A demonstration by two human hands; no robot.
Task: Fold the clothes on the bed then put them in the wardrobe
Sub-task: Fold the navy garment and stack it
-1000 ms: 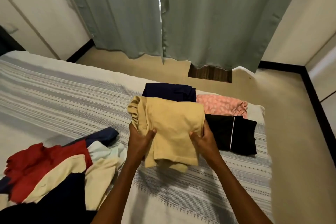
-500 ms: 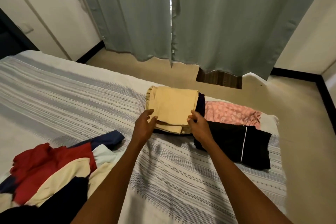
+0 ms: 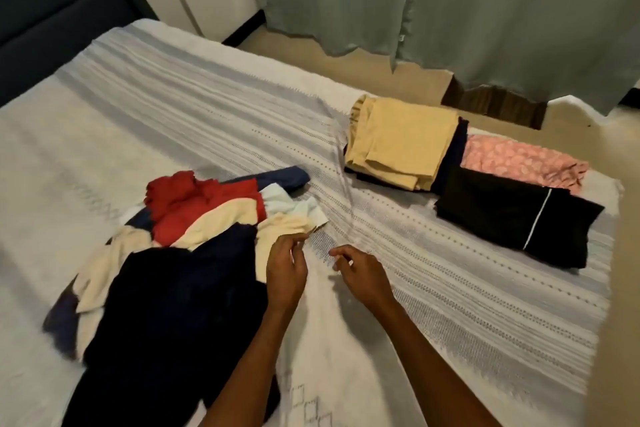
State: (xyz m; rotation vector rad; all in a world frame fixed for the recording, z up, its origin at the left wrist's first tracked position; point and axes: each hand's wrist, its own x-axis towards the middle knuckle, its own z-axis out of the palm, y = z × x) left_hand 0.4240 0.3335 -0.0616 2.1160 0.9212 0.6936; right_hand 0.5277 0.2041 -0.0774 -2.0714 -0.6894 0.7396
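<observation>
Both hands are empty, fingers loosely curled: left hand (image 3: pixel 285 274) just beside the unfolded pile (image 3: pixel 194 239), right hand (image 3: pixel 363 276) over the bed (image 3: pixel 207 107). The next step seems picking one garment. Farther, the folded yellow piece (image 3: pixel 401 142) tops the finished stack.

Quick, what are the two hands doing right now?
Left hand: open, fingers loosely curled, holding nothing, beside the unfolded clothes pile.
Right hand: open, holding nothing, over the bed.
</observation>
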